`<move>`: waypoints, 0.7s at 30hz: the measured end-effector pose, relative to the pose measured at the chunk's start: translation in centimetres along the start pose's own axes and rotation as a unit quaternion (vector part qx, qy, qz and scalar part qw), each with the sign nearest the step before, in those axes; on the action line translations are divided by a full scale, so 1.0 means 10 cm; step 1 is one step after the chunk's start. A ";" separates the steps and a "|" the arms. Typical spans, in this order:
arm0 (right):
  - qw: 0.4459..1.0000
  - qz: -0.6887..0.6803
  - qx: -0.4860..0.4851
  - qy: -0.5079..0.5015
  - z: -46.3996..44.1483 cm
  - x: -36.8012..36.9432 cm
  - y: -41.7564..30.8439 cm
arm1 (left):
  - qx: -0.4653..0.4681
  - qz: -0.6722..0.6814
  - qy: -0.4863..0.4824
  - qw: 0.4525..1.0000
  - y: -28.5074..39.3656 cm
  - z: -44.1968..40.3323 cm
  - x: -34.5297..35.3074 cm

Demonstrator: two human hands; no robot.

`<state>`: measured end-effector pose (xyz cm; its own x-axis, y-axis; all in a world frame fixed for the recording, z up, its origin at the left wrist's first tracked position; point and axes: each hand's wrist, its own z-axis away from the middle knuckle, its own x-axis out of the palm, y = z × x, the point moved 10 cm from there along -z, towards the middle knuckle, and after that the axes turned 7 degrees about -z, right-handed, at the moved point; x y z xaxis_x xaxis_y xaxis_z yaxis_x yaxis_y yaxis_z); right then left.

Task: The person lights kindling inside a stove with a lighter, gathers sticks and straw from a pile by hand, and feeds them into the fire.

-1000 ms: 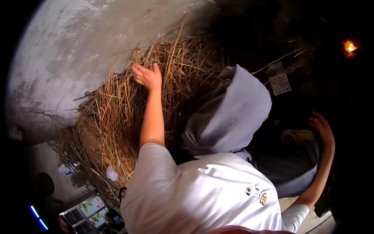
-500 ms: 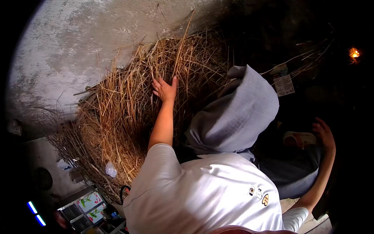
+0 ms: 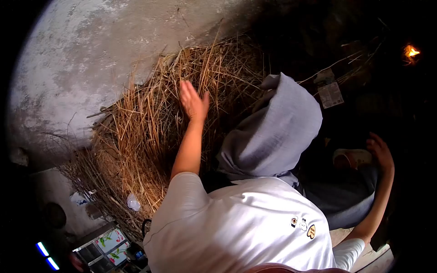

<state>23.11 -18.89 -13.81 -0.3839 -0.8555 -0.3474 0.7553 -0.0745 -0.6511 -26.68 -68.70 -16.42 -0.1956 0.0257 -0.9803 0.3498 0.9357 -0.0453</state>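
My left hand (image 3: 194,103) is over a heap of dry straw (image 3: 150,123), its fingers straight and side by side and the thumb apart. It holds nothing, and I cannot tell whether it touches the stalks. To the right, my right hand (image 3: 381,152) hangs by my lower leg, near a light shoe (image 3: 353,158). Its fingers are loosely stretched in shadow, with nothing seen in them. Grey trousers (image 3: 273,132) cover my bent knee, which stands beside the straw.
A rough wall (image 3: 91,59) rises behind the straw. Thin twigs (image 3: 84,175) lie at its left, with a clear plastic piece (image 3: 133,202) nearby. A small fire (image 3: 411,51) glows at the far right. A printed sheet (image 3: 331,94) lies past my knee. A flower-patterned panel (image 3: 111,241) stands lower left.
My left hand's spread fingers have straightened and drawn together. A tall stalk group near it leans a little lower. My right hand has barely moved, and the view has shifted slightly.
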 end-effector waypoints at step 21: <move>0.999 0.048 0.018 0.002 -0.05 -0.16 0.30 | -0.090 0.050 -0.239 0.966 0.42 0.07 0.96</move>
<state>25.72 -17.45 -15.51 -0.3100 -0.8580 -0.4095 0.8077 -0.0104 -0.5895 -26.41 -64.81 -26.18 0.2909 -0.0057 -0.9567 0.1725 0.9839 0.0466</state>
